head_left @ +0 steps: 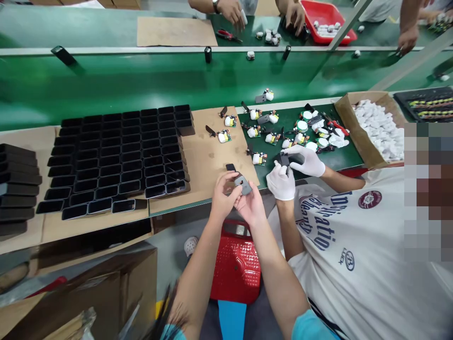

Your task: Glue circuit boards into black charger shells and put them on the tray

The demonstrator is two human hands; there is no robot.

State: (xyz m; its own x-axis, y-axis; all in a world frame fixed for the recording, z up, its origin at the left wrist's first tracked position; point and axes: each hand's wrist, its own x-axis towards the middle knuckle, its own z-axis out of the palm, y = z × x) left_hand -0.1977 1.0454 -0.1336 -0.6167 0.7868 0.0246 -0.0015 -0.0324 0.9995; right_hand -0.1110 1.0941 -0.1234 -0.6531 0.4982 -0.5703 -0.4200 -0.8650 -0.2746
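Note:
A small grey plastic cover [243, 185] with a slot in its face is held between my hands, above the front edge of the bench. My left hand [223, 194] grips it from the left, thumb against its near side. The fingers of my right hand [250, 207] close on its lower right side. A small black piece [230, 167] shows just beyond my left fingertips; whether it is joined to the cover I cannot tell. Beyond my hands, circuit boards with white and yellow parts [224, 136] lie on a cardboard sheet [203, 156].
Rows of open black cases [120, 156] fill the left. At right, a co-worker's white-gloved hands [283, 182] hold a black part [283, 159]. Beyond stands a carton [357, 137] of white pieces. A belt [141, 85] carries parts behind. A red stool [235, 269] is below.

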